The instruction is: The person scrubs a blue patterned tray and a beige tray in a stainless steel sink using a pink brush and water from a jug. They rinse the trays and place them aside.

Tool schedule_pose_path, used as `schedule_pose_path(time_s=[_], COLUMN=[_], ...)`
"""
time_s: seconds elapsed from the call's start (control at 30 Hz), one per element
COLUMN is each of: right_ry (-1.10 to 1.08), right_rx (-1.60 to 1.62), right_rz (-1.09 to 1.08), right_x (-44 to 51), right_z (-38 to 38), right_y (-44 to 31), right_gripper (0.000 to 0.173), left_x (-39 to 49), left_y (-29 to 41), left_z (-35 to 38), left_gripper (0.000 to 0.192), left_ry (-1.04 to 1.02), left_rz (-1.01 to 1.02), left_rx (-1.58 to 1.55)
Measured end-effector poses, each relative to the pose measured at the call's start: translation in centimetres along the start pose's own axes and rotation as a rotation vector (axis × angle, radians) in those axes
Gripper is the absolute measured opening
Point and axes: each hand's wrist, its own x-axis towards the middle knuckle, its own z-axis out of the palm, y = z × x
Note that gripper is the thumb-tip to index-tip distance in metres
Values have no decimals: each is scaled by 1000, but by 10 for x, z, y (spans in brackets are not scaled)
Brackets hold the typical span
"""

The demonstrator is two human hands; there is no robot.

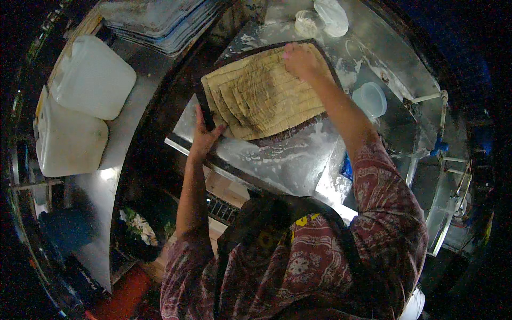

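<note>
A rectangular woven mat, pale tan with a dark border, lies tilted over a wet stainless-steel counter. It looks like a shallow woven tray, but its depth is hard to judge. My left hand is at its lower left corner, with the thumb and a finger on either side of the dark border. Near the upper right corner, my right hand rests over the woven face with its fingers curled. Anything inside that hand is hidden. Foam or suds streak the metal around the mat.
Right of the mat stands a translucent plastic tub; a white container and a white plastic bag sit beyond it. White plastic jugs and stacked trays occupy the left counter. A pipe with a blue valve is at right.
</note>
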Motion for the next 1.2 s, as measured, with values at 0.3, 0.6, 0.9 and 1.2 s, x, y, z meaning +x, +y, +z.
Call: schedule_pose_path(time_s=[0.3,0.6,0.9,1.2], right_ry=[82,222,-114,-139], right_rx=[103,439,142,-284], right_rz=[302,687,847,669], right_x=[-81,-73,-194,-318], right_z=[34,93,84,147], right_y=[10,163,252,272], right_gripper=[67,97,95,35], left_x=[-13,-25,-49,-52], left_y=[-1,5,-2,-4], left_z=[37,67,82,79], left_gripper=[88,75,68,54], left_ry=[128,178,393,423], left_rz=[112,-118,-43,126], left_rx=[626,831,1340,1530])
